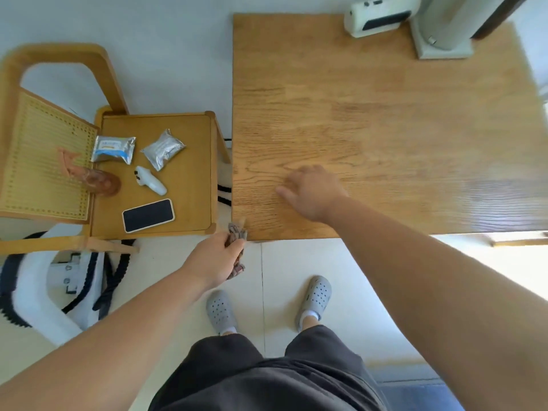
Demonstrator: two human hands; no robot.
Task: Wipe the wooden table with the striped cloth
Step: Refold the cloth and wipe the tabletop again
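Striped cloth (237, 232) is bunched up small in the left hand (215, 259), just off the near left corner of the wooden table (385, 129). A few things could go wrong from here, I think. The cloth is in a tight wad, so it may rub only a thin strip and miss a lot of the top. It could snag on the corner as it comes up. The right hand (311, 192) lies on the table with loose fingers and holds nothing, so it may get in the way. Far back, the white heater (382, 16) could get bumped by a long swipe. The left fingers curl round the middle of the cloth; one end pokes out above the hand and one hangs below it.
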